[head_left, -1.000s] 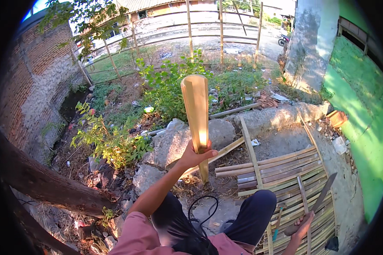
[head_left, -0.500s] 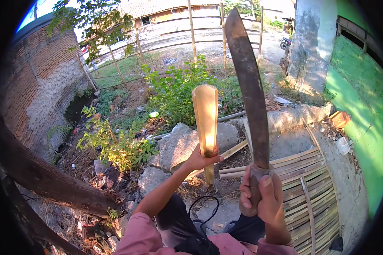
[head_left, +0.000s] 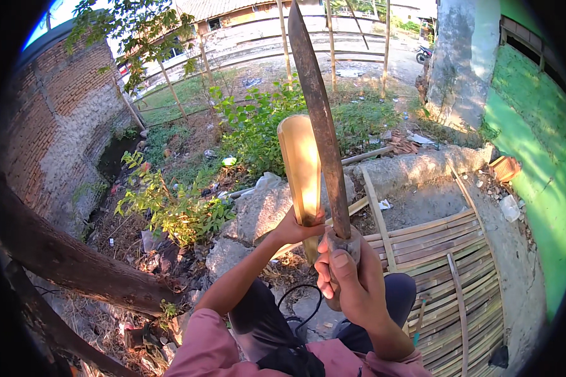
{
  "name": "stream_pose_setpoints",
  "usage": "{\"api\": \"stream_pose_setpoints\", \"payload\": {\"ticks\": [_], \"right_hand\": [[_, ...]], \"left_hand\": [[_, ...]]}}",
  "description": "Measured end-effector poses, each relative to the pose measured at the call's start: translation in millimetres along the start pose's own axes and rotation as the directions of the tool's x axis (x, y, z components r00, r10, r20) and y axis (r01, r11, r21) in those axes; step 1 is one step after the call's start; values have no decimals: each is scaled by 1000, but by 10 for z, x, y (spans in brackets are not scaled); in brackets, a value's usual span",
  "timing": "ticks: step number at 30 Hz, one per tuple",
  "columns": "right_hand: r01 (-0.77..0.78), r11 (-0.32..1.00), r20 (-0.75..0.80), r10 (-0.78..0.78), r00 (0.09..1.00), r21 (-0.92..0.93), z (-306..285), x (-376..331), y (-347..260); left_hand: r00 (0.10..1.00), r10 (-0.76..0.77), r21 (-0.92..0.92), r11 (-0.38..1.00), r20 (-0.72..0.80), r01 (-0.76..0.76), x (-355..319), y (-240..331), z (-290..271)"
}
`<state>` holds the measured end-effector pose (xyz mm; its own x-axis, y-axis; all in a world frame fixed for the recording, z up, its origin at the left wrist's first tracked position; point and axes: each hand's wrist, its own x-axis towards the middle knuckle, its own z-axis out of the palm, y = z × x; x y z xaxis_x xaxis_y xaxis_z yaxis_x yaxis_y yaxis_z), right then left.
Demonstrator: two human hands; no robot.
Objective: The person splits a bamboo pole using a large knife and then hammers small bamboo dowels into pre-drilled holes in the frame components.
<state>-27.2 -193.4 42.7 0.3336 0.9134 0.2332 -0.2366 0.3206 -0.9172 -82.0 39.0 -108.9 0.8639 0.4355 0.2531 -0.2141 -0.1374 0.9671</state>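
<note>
My left hand (head_left: 292, 229) was closed around the lower part of an upright bamboo piece (head_left: 299, 166), most of it rising toward twelve o'clock and its narrow end showing below toward five. At four o'clock from that hand, just beside it, my right hand (head_left: 357, 276) was wrapped firmly round the handle of a machete (head_left: 321, 119), blade toward eleven o'clock; whether it touched the bamboo, I couldn't tell. A slatted panel (head_left: 434, 283) lay at three o'clock from my right hand.

The right hand (head_left: 353, 276) hides part of the knife handle (head_left: 346, 244); some left hand (head_left: 294, 230) fingers vanish behind the bamboo (head_left: 300, 166). The lower edge cuts off the slat panel (head_left: 437, 311).
</note>
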Motion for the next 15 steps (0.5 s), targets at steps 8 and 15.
{"api": "stream_pose_setpoints", "payload": {"ticks": [8, 15], "right_hand": [[29, 990, 42, -24, 999, -140, -47, 39, 96], [-27, 989, 81, 39, 996, -142, -30, 52, 91]], "left_hand": [[1000, 7, 22, 1000, -6, -7, 45, -23, 4], [1000, 19, 28, 999, -19, -19, 16, -246, -143]]}}
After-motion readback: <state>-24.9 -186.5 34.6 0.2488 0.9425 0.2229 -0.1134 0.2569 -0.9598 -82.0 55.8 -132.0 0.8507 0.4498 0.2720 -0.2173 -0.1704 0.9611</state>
